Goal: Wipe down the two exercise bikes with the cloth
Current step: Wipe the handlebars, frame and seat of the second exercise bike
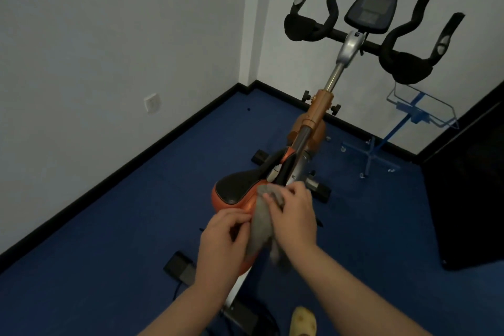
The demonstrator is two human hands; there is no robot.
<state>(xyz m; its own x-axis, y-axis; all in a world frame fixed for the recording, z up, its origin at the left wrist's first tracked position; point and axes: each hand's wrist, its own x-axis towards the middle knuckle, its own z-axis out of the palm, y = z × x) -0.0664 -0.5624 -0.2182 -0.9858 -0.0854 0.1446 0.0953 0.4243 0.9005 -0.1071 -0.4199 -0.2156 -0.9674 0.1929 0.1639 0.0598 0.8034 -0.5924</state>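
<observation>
- My right hand (293, 213) curls its fingers round the upper bunch of the cloth (261, 226) and presses it against the rear right edge of the saddle (234, 191); I judge that grip is there to keep the fabric bunched into a firm pad for wiping.
- My left hand (222, 237) pinches the cloth's left edge with curled fingers and thumb, just below the saddle's back rim, probably to steady or gather the slack so it does not drag.
- The cloth is grey and hangs between both hands, its top on the saddle, its tail dangling down past the seat post.
- The saddle is black on top with an orange border, and its nose points away from me toward the handlebars (373, 33).
- Beyond it the bike (313, 123) rises through an orange stem to black bars and a small console (371, 9), none of which the cloth touches now.
- Only this one bike is in view; I cannot see the second.
- A blue stand (381, 144) sits well apart to the right, near the wall.
- By my reckoning the wiping is at the saddle, with frame, bars and console left to do.
</observation>
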